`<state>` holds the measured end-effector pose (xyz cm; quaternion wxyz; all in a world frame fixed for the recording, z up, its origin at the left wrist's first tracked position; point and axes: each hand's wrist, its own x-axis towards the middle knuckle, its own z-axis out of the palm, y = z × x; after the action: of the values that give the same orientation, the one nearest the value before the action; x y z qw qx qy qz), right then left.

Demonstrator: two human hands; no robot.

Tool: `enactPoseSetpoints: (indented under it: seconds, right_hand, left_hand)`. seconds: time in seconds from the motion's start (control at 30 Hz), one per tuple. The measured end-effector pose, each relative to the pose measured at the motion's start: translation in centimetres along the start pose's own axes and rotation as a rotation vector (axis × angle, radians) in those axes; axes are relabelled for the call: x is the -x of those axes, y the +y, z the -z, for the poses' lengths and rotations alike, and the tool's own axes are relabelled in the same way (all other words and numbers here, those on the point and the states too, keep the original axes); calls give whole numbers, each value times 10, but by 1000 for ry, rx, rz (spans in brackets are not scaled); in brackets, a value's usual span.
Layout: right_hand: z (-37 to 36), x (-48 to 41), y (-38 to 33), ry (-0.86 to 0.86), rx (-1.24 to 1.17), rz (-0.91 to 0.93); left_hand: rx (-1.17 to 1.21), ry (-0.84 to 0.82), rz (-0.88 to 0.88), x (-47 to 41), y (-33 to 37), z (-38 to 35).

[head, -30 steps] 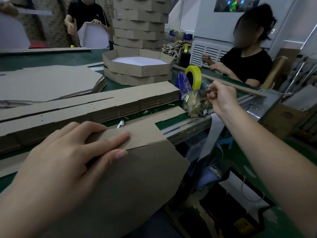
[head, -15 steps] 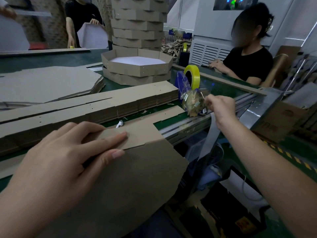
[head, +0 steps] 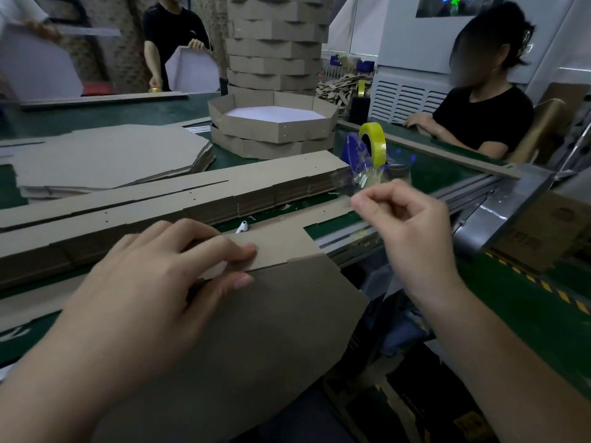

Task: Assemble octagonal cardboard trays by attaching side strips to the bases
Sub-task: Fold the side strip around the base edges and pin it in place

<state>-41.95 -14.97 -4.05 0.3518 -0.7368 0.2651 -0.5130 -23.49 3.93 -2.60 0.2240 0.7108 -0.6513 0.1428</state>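
Bench: green work surface (head: 96,116) fills centre + left of frame, metal rail (head: 463,187) along its right edge.
L hand: left hand (head: 153,282) at lower left-centre, fingers nearly straight and spread, pressing flat, gripping nothing. Index tip on the side strip (head: 278,247), next fingertip on the cardboard base (head: 271,330) just below the seam.
Base: octagonal, lying flat at lower centre. Its near part overhangs the bench edge twd camera.
Strip: flat and brown, butted against the base's upper edge. It runs left under the hand, w/ a stepped end at centre frame.
R hand: right hand (head: 406,225) at centre right, fingers curled, thumb + index pinching a clear tape piece (head: 345,183). Tape is blurred, so its extent is hard to tell.
Tape: yellow tape roll (head: 372,145) upright on blue dispenser (head: 351,151), just above the R hand in frame.
Stock: strip stack (head: 192,199) across mid-left; flat base stack (head: 105,155) upper left.
Done: finished trays (head: 271,129) stacked at upper centre, top one white inside. Tall tray tower (head: 275,43) behind.
Misc: white earbud (head: 242,226) on the bench btwn strip stack and side strip.
People: seated person (head: 483,116) in black at upper right; standing person (head: 172,36) at upper left holding a white sheet (head: 192,71).
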Motion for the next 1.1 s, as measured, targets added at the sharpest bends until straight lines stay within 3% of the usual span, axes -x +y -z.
enactPoseSetpoints:
  seconds: [0.17,0.43,0.8,1.1]
  right_hand:
    - [-40,63,-43,-212,-408,-180]
    - [-69,81,-47,-60,-627,-467]
    - [-62,76,-50,-95,-544,-667]
    - [-46,72,-46,-354,-517,-689]
  left_hand:
    - [-32,20,20,3,3,1]
    - [-34,-24,20,7,3,3]
    - [19,-39,-13,5,9,6]
    - [7,-118,35,7,9,13]
